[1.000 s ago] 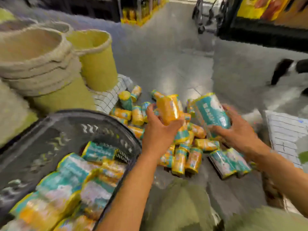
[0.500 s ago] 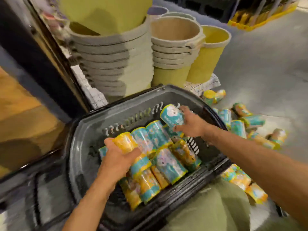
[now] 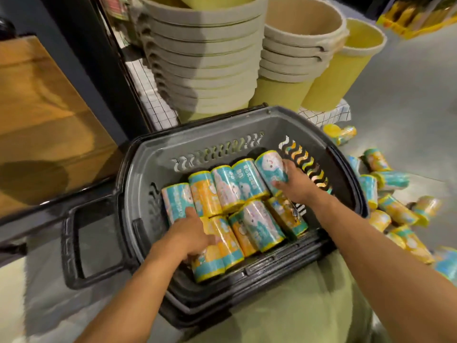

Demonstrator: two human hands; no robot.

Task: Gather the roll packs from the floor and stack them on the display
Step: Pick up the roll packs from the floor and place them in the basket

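Note:
Several teal-and-orange roll packs (image 3: pixel 230 191) lie in rows inside a dark grey plastic basket (image 3: pixel 247 122) in front of me. My left hand (image 3: pixel 193 236) is low at the basket's front left, its fingers curled over an orange roll pack (image 3: pixel 210 263) among the others. At the basket's far right, my right hand (image 3: pixel 294 186) grips a teal roll pack (image 3: pixel 268 167) at the end of the back row. More roll packs (image 3: pixel 395 211) lie scattered on the floor to the right of the basket.
Stacked beige tubs (image 3: pixel 205 70) and yellow tubs (image 3: pixel 346 70) stand on a checked shelf just behind the basket. A dark frame with a wooden panel (image 3: pixel 37 120) is at the left. The basket's handle (image 3: pixel 74 243) sticks out left. My green-clad knee (image 3: pixel 296 305) is below.
I turned from the floor pile to the basket. Both hands carried a pack over and lowered them among the packs inside, the left one to the front left, the right one to the back row.

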